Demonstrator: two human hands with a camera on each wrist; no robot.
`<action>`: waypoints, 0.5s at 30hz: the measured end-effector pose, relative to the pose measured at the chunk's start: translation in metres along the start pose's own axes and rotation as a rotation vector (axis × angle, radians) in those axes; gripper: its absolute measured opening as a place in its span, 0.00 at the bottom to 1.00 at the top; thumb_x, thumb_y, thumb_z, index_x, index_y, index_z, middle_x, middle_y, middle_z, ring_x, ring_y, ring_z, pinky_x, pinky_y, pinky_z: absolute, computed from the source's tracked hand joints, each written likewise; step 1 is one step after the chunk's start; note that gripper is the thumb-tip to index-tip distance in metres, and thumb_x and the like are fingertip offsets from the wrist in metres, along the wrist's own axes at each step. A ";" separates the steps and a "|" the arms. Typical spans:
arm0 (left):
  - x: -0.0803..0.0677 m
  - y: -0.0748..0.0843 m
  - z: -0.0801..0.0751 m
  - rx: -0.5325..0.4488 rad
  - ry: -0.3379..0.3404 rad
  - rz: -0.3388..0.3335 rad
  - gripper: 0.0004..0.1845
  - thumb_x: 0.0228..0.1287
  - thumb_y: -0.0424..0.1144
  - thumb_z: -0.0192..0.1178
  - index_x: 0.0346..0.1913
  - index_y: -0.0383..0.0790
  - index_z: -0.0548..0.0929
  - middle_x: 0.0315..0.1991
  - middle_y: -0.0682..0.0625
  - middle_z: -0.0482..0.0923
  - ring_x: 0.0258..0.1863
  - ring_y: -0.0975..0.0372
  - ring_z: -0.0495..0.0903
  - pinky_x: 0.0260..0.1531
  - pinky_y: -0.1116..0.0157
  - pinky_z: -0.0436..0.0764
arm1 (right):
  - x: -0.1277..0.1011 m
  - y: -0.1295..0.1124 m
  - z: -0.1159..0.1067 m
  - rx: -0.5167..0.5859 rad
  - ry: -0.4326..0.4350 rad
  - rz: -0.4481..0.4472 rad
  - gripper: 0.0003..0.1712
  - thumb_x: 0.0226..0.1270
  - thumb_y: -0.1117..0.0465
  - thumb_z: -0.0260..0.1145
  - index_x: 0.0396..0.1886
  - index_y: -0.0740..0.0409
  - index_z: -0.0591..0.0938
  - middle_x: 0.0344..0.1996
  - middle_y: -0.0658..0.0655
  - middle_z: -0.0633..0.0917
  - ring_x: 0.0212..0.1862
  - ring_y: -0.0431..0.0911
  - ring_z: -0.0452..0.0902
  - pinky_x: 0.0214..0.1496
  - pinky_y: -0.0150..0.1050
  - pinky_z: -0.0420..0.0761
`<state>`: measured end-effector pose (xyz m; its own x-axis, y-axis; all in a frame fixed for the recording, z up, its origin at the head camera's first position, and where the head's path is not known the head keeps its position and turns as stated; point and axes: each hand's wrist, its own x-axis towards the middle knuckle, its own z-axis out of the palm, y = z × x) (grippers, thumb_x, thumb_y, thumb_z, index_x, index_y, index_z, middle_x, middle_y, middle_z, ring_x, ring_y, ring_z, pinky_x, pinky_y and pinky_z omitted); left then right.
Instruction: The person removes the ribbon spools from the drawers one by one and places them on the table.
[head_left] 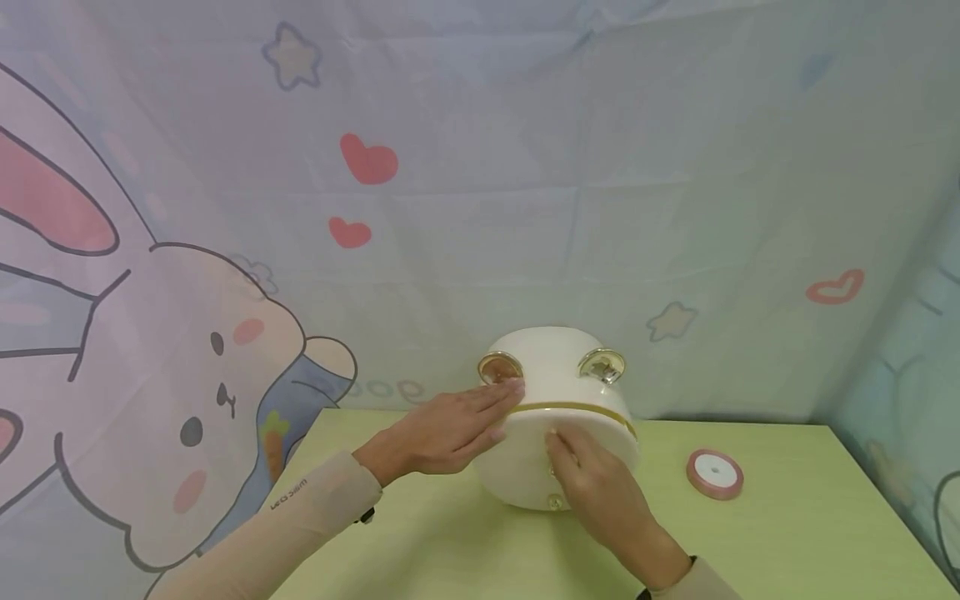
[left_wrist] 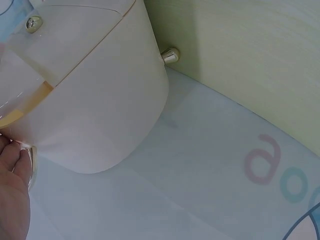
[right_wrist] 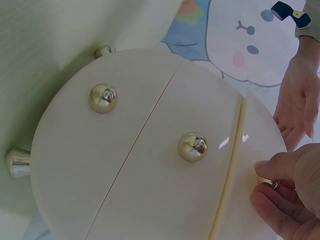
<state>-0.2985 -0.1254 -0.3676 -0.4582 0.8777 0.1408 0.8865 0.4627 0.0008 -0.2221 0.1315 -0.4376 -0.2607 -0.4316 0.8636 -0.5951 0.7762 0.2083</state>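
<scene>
Hanging behind everything, a cartoon rabbit curtain closes off the back and both sides of the green table, whose near and right parts lie bare. A cream round box stands at the table's far edge, against the curtain. Flat and straight-fingered, the left hand presses its left side. The right hand covers its front, fingers pinching a small gold knob, mostly hidden. A ribbon spool lies well apart, right.

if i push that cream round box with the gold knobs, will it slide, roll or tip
The cream box looks rigid and glossy, so probably slippery to grip. It stands on small gold feet on the smooth green table, so it likely slides rather than rolls. Being tall on small feet, a high push might tip it.
</scene>
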 end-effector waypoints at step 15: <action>-0.001 0.001 0.000 0.012 0.010 0.014 0.34 0.88 0.54 0.33 0.86 0.44 0.47 0.87 0.50 0.46 0.86 0.57 0.53 0.81 0.55 0.65 | -0.001 0.007 0.006 0.032 -0.064 0.036 0.22 0.86 0.64 0.45 0.47 0.69 0.85 0.44 0.62 0.84 0.41 0.50 0.85 0.41 0.39 0.89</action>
<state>-0.2974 -0.1260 -0.3676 -0.4454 0.8826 0.1504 0.8918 0.4522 -0.0128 -0.2304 0.1349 -0.4392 -0.3295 -0.4330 0.8390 -0.6085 0.7768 0.1619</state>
